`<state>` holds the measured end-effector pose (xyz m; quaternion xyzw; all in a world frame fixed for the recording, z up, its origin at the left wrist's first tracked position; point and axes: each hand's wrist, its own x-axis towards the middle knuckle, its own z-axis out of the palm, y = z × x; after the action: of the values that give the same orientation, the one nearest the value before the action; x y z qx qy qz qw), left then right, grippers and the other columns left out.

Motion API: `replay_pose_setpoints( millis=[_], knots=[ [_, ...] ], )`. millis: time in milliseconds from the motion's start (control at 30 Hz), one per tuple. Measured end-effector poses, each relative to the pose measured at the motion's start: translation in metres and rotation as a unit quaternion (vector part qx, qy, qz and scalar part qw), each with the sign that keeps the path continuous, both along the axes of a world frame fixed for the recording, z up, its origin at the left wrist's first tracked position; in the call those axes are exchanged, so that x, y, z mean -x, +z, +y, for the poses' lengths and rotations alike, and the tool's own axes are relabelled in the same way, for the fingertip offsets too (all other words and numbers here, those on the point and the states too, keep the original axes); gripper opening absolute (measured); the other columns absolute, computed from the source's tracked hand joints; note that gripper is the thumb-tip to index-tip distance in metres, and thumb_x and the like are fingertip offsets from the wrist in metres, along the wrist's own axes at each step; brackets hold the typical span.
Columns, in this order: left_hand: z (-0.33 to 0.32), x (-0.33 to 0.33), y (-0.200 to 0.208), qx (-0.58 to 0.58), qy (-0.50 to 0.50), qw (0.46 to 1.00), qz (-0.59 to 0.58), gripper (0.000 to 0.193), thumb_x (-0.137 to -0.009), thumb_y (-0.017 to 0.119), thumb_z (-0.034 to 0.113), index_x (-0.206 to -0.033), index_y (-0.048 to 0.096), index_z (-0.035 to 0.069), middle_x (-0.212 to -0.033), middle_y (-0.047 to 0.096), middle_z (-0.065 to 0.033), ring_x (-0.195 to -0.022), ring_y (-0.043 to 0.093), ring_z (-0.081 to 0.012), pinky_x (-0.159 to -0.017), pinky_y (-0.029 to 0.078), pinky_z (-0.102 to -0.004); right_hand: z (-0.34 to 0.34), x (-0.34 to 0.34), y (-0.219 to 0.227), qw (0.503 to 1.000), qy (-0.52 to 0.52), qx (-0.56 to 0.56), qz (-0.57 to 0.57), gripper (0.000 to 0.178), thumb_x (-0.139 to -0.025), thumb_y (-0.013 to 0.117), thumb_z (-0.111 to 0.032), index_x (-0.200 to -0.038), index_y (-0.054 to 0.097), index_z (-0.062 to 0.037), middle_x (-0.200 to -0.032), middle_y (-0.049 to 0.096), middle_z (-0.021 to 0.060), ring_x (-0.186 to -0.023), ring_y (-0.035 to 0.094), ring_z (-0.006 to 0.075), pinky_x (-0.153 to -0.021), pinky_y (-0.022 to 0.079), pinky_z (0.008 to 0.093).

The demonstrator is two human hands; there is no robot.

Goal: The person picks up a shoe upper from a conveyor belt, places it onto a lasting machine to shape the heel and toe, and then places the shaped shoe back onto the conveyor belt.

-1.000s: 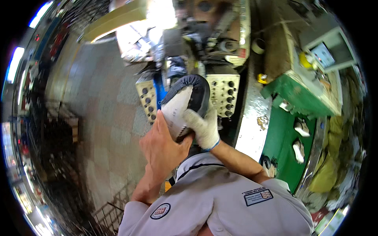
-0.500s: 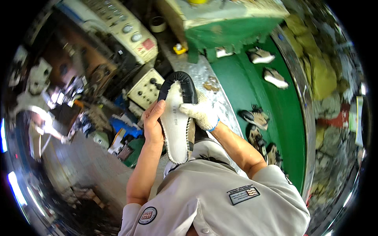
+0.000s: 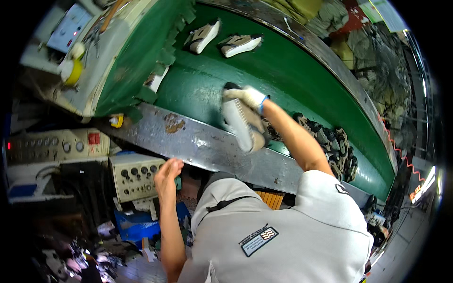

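Observation:
My right hand [image 3: 247,97], in a white knit glove with a blue cuff, grips a beige shoe upper [image 3: 258,133] by its black toe end. The shoe upper is tilted over the metal ledge and the green conveyor belt [image 3: 198,82], its white stitched underside turned outward; motion blurs it slightly. My bare left hand [image 3: 168,170] is near the ledge's front edge, just above a control box with knobs. Its fingers are curled together and nothing shows in them.
Two shoes with white soles [image 3: 205,37] stand on the far part of the belt, and another is partly behind the green curtain [image 3: 141,52]. Several dark and beige shoe uppers [image 3: 342,151] lie at the right. A control box [image 3: 137,174] stands below the metal ledge [image 3: 203,141].
My view has turned right toward the belt. The shoe upper, held in both hands before, has moved out over the ledge in my right hand; my left hand has let go.

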<state>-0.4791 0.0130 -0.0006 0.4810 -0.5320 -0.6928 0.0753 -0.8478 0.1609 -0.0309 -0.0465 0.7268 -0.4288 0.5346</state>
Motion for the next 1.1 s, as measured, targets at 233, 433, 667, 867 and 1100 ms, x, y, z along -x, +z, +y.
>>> replay_pose_setpoints(
  millis=[233,433,667,867,1100],
  knots=[
    [-0.012,-0.028,-0.043,-0.010,-0.007,0.996,-0.091,0.034,-0.097,0.067,0.021,-0.119,0.067,-0.006,-0.104,0.074,-0.0157,-0.092,0.072,-0.0203,-0.080,0.056,-0.0302,0.106,0.147,-0.092,0.807,0.349,-0.396,0.264,0.079,-0.086,0.060,-0.070,-0.124,0.068,-0.0016,-0.131,0.064,0.0232,-0.126,0.058,0.0370,-0.104,0.045,0.0430],
    [-0.014,-0.014,-0.074,0.032,-0.045,0.986,-0.158,0.034,-0.097,0.067,0.018,-0.120,0.067,-0.007,-0.102,0.075,-0.0136,-0.091,0.071,-0.0178,-0.080,0.053,-0.0284,0.004,0.212,-0.118,0.907,0.113,-0.347,0.209,0.073,-0.078,0.073,-0.060,-0.115,0.071,0.0038,-0.115,0.070,0.0252,-0.109,0.069,0.0331,-0.091,0.055,0.0416],
    [-0.014,-0.019,-0.097,0.014,-0.060,0.978,-0.200,0.039,-0.094,0.073,0.019,-0.123,0.067,-0.008,-0.108,0.073,-0.0166,-0.099,0.069,-0.0190,-0.087,0.054,-0.0332,-0.109,0.283,-0.257,0.895,-0.321,-0.198,0.239,0.121,-0.066,0.082,-0.063,-0.143,0.036,0.0185,-0.139,0.055,0.0308,-0.128,0.057,0.0383,-0.108,0.045,0.0393],
    [0.011,-0.050,-0.103,-0.018,-0.024,0.976,-0.214,0.033,-0.094,0.072,0.016,-0.118,0.069,-0.007,-0.101,0.074,-0.0128,-0.095,0.070,-0.0178,-0.084,0.055,-0.0338,-0.108,0.249,-0.243,0.866,-0.489,0.094,0.052,0.046,-0.078,0.085,-0.015,-0.114,0.064,0.0039,-0.104,0.071,0.0134,-0.085,0.071,0.0259,-0.069,0.060,0.0409],
    [-0.033,-0.042,-0.047,0.029,0.063,0.993,-0.095,0.027,-0.094,0.069,0.015,-0.116,0.071,-0.001,-0.099,0.073,-0.0067,-0.088,0.063,-0.0114,-0.081,0.051,-0.0272,-0.053,0.019,-0.120,0.818,-0.189,0.442,-0.317,0.073,-0.081,0.082,-0.035,-0.139,0.050,-0.0025,-0.138,0.058,0.0181,-0.125,0.057,0.0355,-0.106,0.047,0.0566]
  ],
)
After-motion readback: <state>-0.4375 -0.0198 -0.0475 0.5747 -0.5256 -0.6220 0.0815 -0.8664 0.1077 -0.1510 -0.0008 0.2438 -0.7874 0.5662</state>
